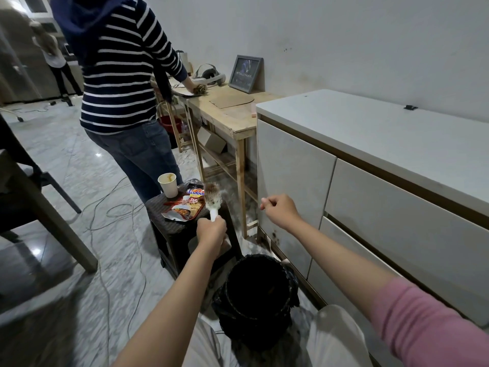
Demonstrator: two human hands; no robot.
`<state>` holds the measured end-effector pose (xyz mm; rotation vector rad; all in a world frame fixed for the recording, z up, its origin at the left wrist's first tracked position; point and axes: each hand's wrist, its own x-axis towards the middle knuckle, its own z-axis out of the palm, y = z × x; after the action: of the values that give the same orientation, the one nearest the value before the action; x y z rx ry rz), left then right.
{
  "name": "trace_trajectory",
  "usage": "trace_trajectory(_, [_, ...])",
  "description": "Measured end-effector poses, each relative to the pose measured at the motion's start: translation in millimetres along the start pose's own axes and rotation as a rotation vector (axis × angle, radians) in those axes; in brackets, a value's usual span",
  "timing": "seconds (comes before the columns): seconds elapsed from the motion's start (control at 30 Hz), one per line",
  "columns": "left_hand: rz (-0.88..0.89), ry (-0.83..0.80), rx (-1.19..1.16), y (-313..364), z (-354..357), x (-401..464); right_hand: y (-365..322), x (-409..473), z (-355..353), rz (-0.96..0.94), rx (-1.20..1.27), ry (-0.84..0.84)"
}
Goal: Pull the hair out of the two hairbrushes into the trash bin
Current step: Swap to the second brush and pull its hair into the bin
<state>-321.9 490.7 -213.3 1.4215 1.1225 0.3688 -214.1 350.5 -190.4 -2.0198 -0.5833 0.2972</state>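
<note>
My left hand [211, 229] grips the white handle of a round hairbrush [213, 198], whose bristles carry brownish hair; the brush stands upright over a small dark stool [172, 226]. To the right of the brush, my right hand [279, 210] is raised with its fingers curled and thumb and forefinger pinched together; I cannot tell whether any hair is between them. A black trash bin [258, 295] lined with a dark bag stands on the floor below both hands. No second hairbrush shows in the head view.
On the stool lie a paper cup [168, 184] and an opened noodle wrapper [185, 207]. A person in a striped top [119, 75] stands behind it at a wooden table [230, 112]. A white cabinet [370, 168] fills the right. Cables [111, 221] trail over the floor.
</note>
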Motion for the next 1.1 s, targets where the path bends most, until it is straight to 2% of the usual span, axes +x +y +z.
trace_trajectory(0.2, [0.089, -0.077, 0.121, 11, 3, -12, 10, 10, 5, 0.112, -0.237, -0.111])
trace_trajectory(0.33, [0.128, -0.1, 0.202, 14, 4, -17, 11, 12, 3, 0.167, -0.399, -0.107])
trace_trajectory(0.43, [0.136, -0.128, 0.233, 15, 5, -20, 2, 10, -2, 0.182, -0.413, -0.075])
trace_trajectory(0.53, [0.145, -0.154, 0.234, 15, 7, -23, 0, 13, -4, 0.17, -0.333, -0.112])
trace_trajectory(0.73, [0.165, -0.197, 0.193, 16, 13, -29, -11, 15, 9, 0.135, 0.129, -0.189])
trace_trajectory(0.83, [0.151, -0.207, 0.183, 16, 13, -31, -10, 16, 15, 0.099, 0.161, -0.195])
trace_trajectory(0.97, [0.138, -0.198, 0.165, 17, 11, -34, -9, 16, 17, 0.07, 0.163, -0.077])
trace_trajectory(1.1, [0.054, -0.161, 0.098, 14, 7, -28, -8, 12, 13, 0.036, 0.184, -0.041])
